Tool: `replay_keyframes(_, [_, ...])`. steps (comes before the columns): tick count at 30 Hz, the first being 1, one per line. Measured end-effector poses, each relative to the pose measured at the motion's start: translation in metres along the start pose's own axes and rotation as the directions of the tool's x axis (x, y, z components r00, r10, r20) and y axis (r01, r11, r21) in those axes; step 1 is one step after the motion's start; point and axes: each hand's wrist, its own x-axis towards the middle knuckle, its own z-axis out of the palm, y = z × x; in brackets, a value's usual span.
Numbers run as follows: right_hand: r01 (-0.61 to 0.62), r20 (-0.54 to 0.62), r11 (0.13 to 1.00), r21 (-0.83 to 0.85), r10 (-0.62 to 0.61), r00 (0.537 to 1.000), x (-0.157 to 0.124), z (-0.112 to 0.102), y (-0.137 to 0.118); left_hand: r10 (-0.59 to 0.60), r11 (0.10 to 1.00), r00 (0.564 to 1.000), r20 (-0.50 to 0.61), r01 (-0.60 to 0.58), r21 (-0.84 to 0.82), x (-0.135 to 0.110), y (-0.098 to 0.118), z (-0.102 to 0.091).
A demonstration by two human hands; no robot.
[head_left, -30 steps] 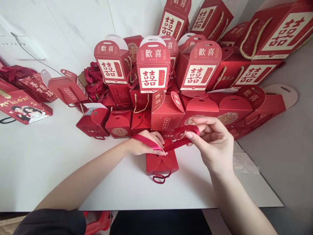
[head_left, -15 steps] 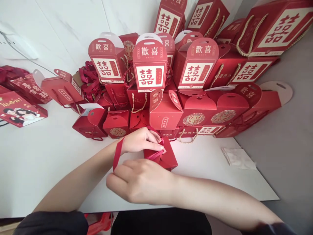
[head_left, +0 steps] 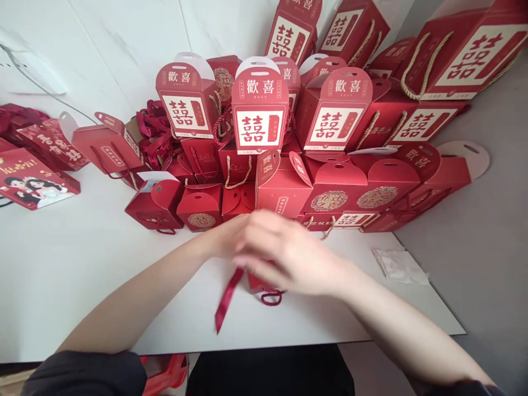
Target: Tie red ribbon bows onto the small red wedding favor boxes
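Two bare hands, the left hand (head_left: 225, 237) and the right hand (head_left: 289, 256), meet and overlap above the white tabletop (head_left: 82, 286), too blurred to tell whether either pinches anything. From beneath them, at about seven o'clock, a narrow crimson satin ribbon (head_left: 226, 300) hangs in a slanting strip, its long axis running from the hands down to a cut tip. At about six o'clock, mostly hidden and nearer the right hand, sits a small red paper gift box (head_left: 259, 284), with a twisted red cord loop (head_left: 271, 298) at its near side. At twelve o'clock rises a dense stack of red-and-cream gable-top gift boxes (head_left: 259, 104) printed 歡喜 above a large 囍. A tangle of dark red ribbons (head_left: 154, 137) lies at eleven o'clock, a red card bag with a cartoon couple (head_left: 35, 184) between nine and ten, and a white tissue packet (head_left: 398, 267) at three.
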Motion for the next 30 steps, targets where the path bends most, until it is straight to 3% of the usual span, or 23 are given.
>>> replay_keyframes(1, [-0.083,-0.028,0.996,-0.012,0.082,0.996,-0.003,-0.011,0.006,-0.005,1.0,0.999,0.048,0.005,-0.006,0.0,0.0,-0.001])
replay_keyframes(4, [-0.209,0.104,0.976,0.055,0.203,0.974,-0.01,-0.03,0.023,-0.15,0.987,0.946,0.288,0.159,-0.008,0.001,0.006,-0.005])
replay_keyframes(6, [-0.245,0.2,0.96,0.135,0.215,0.956,-0.013,-0.032,0.031,-0.231,0.971,0.91,0.345,0.238,0.023,0.001,0.014,-0.008])
replay_keyframes(8, [-0.228,0.238,0.952,0.203,0.178,0.955,-0.014,-0.03,0.035,-0.228,0.973,0.912,0.342,0.229,0.038,0.001,0.021,-0.01])
replay_keyframes(11, [-0.164,0.218,0.943,0.29,0.102,0.971,-0.016,-0.028,0.039,-0.188,0.982,0.907,0.376,0.182,0.051,0.0,0.03,-0.013])
replay_keyframes(15, [-0.144,0.064,0.921,0.361,0.129,0.99,-0.025,-0.03,0.04,-0.301,0.954,0.85,0.433,0.27,0.133,0.0,0.032,-0.018])
replay_keyframes(19, [-0.058,-0.068,0.955,0.291,0.081,0.994,-0.041,-0.03,0.03,-0.372,0.925,0.812,0.451,0.368,0.1,0.001,0.031,-0.022])
replay_keyframes(26, [0.054,0.005,0.993,-0.102,-0.054,0.999,-0.068,-0.007,0.01,-0.413,0.88,0.795,0.445,0.474,-0.03,-0.001,0.032,-0.021])
replay_keyframes(30, [0.062,0.009,0.98,-0.188,-0.061,0.998,-0.073,0.004,0.015,-0.467,0.848,0.783,0.41,0.528,-0.043,-0.001,0.027,-0.015])
